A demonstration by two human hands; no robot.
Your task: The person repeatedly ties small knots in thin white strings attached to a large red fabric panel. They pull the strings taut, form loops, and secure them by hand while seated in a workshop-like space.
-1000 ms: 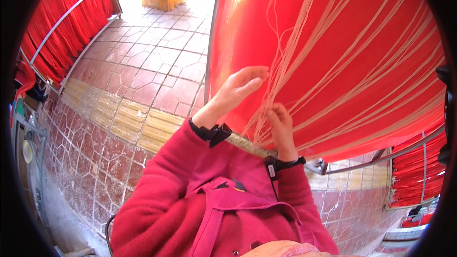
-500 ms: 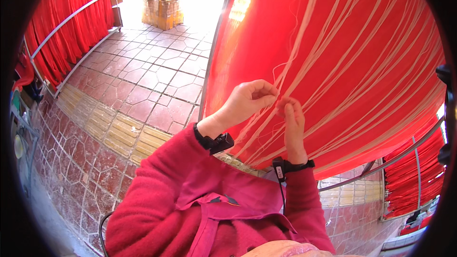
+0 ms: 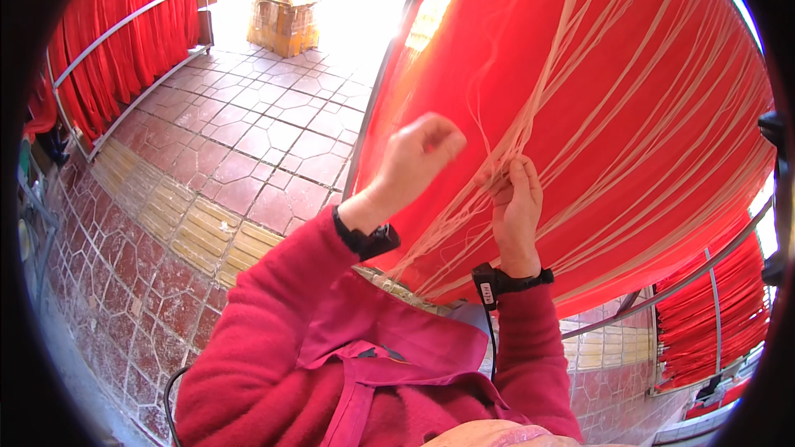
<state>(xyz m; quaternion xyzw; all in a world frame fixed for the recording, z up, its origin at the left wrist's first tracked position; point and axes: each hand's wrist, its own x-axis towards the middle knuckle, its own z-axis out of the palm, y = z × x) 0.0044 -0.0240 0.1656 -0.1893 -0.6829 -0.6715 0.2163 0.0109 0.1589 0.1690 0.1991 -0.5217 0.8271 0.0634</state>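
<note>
A large red cloth (image 3: pixel 489 58) spreads in front of me, and long pale threads (image 3: pixel 531 116) run across it, fanning out toward the far right. My right hand (image 3: pixel 517 211) grips a gathered bunch of these threads, its thumb and fingers pinched together near the cloth's left part. To the left of that bunch, my left hand (image 3: pixel 416 156) is raised over the cloth's edge, slightly blurred, with the fingers curled in. Whether a fine thread lies in its fingers cannot be made out. A thin loose strand curls between the two hands. Both wrists wear black bands.
Red strips hang on a metal rack (image 3: pixel 132 33) at the far left, with another red-hung rack (image 3: pixel 716 314) at right. A taped cardboard box (image 3: pixel 284 23) sits on the tiled floor (image 3: pixel 248 132). A curved metal bar (image 3: pixel 613 321) runs below the cloth.
My left hand has moved left and up, away from the threads. My right hand has shifted slightly right, still pinching the threads. The strands beside it are drawn closer together.
</note>
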